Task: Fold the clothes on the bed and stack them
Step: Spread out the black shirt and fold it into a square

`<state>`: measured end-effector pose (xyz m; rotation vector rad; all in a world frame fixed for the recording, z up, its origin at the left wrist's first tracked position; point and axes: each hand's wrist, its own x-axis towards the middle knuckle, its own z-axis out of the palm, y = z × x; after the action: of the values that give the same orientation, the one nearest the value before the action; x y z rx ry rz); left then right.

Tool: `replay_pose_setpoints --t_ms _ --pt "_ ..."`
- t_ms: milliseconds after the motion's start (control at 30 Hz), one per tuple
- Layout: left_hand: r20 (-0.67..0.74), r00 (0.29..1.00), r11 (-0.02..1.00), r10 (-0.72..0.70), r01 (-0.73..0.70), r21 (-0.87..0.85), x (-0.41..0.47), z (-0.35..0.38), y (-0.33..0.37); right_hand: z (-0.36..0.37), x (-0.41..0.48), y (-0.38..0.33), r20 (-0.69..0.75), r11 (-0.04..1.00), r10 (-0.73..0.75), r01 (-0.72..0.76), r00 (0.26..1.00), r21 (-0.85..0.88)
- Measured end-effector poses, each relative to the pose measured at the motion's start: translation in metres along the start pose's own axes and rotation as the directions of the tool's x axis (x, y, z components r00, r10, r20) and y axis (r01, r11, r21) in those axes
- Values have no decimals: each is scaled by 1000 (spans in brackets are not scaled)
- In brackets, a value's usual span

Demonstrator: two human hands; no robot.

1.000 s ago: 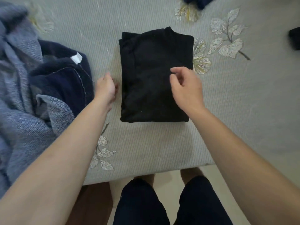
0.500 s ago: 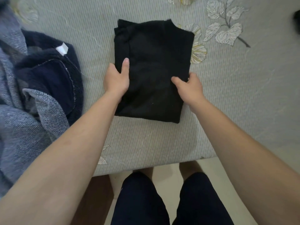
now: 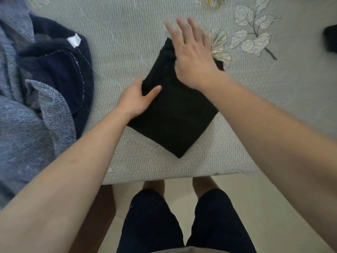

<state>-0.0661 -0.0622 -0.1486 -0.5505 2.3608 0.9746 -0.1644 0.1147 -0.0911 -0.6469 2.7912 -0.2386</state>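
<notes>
Nearest the camera, the person's legs in dark shorts [image 3: 151, 225] stand against the near edge of the bed [image 3: 237, 152]. Just beyond that edge, in the middle of the frame, lies the folded black garment [image 3: 175, 121]. It is skewed, with one corner pointing at the edge and its long axis running up-frame, leaning right.

The left hand [image 3: 135, 101] is the nearer one and grips the garment's left side. The thumb lies on top, and the other fingers are out of sight at the hem, probably tucked under.

The right hand [image 3: 193, 53] is over the far corner, flat, with its fingers [image 3: 182, 26] straight and spread. It is blurred, so contact cannot be told.

The unfolded pile of blue and navy clothes [image 3: 36, 106] fills the left of the frame. To the right and up-frame the bed is mostly bare as far as a dark item [image 3: 331, 39] at the right edge. The bundle probably needs squaring or carrying that way, away from the drop.
</notes>
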Motion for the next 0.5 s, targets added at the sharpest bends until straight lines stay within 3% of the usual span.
replay_pose_setpoints --t_ms 100,167,333,500 --pt "8 1000 1000 -17 17 8 -8 -5 -14 14 38 -13 305 882 -316 396 899 -255" --pt "54 998 999 -30 32 -19 -13 -7 -23 25 43 -17 454 793 -346 515 821 -326" --pt "115 993 1000 16 -19 20 -32 -18 -21 8 20 -4 465 808 -246 445 851 -387" --pt "21 946 916 323 -318 244 -56 -62 35 -58 -31 26 338 897 -157 277 928 -345"
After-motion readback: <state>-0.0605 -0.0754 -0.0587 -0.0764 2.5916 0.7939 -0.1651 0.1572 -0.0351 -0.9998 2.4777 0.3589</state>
